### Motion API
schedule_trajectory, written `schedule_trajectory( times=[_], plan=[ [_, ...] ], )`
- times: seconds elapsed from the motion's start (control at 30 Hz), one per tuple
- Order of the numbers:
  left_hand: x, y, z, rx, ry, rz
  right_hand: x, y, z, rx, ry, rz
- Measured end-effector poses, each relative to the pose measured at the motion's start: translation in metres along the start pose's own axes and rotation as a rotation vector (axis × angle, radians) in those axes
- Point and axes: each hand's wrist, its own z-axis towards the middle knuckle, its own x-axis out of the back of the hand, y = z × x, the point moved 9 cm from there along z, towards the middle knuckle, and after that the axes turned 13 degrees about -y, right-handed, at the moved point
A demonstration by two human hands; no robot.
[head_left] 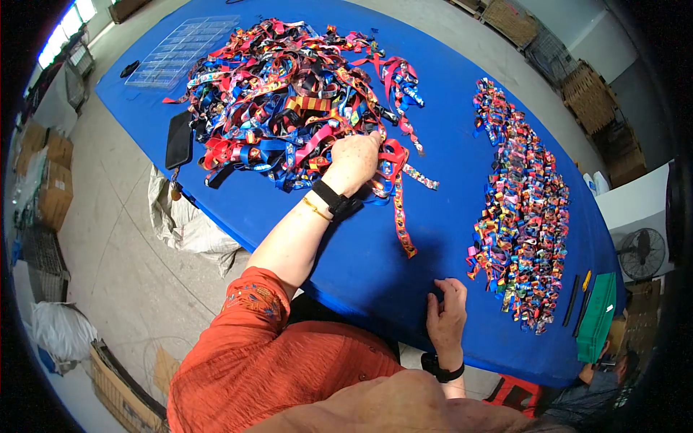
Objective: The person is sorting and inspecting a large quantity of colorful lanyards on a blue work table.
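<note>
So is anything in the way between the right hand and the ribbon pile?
Nothing visible: just blue tabletop lies between the right hand and the patterned strip trailing from the ribbon pile. The left hand is at the pile's edge.

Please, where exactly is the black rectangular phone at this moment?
In the head view, the black rectangular phone lies on the left, near the edge of the blue-topped table, just left of the heap of multicoloured patterned ribbons.
</note>
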Motion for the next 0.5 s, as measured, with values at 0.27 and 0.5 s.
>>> schedule_trajectory(
  times=[0.27, 0.5],
  plan=[
    [0.010, 0.011, -0.003, -0.068, 0.228, -0.041, 0.001, -0.003, 0.001, -0.020, -0.010, 0.037],
    [0.001, 0.028, -0.004, -0.202, 0.054, -0.070, 0.000, -0.003, 0.001, 0.021, -0.005, 0.013]
  ],
)
